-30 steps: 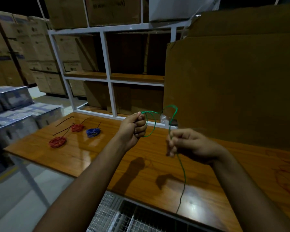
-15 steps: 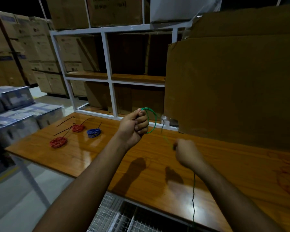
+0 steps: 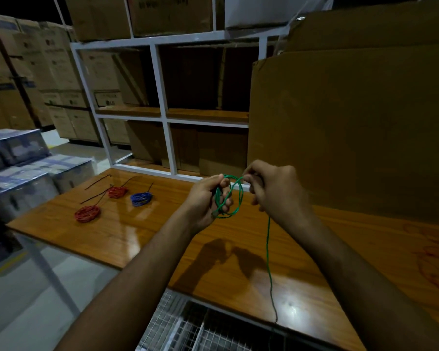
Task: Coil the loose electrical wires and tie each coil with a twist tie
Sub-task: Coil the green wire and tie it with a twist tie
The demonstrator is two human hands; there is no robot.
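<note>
Head view: your left hand (image 3: 208, 201) is curled round a small coil of green wire (image 3: 230, 196), fingers wrapped over the loops on their left side, with the loops standing out to the right of your knuckles. Your right hand (image 3: 274, 191) is just beside it, fingers bent, pinching the same wire at the top of the loop; the two hands almost touch there. Both are held above the table (image 3: 142, 239), not resting on it, and their shadows fall on the wood below.

From under your right hand the free tail of the wire hangs straight down, crosses the near part of the table and runs past its front edge, where its end gets too dark to follow.

Well apart to your left, three finished coils lie on the table: a red coil (image 3: 87, 213) nearest the left edge, a second red coil (image 3: 117, 192) further back, and a blue coil (image 3: 141, 198) just right of that one. Thin dark ties (image 3: 98, 181) stick out from them and lie beside them.

A large cardboard sheet (image 3: 352, 127) stands upright at the back right of the table. A white rack (image 3: 162, 97) rises behind the table, with boxes (image 3: 48, 79) stacked beyond it on the left. A wire-mesh grid (image 3: 188, 325) shows below the table's front edge.
</note>
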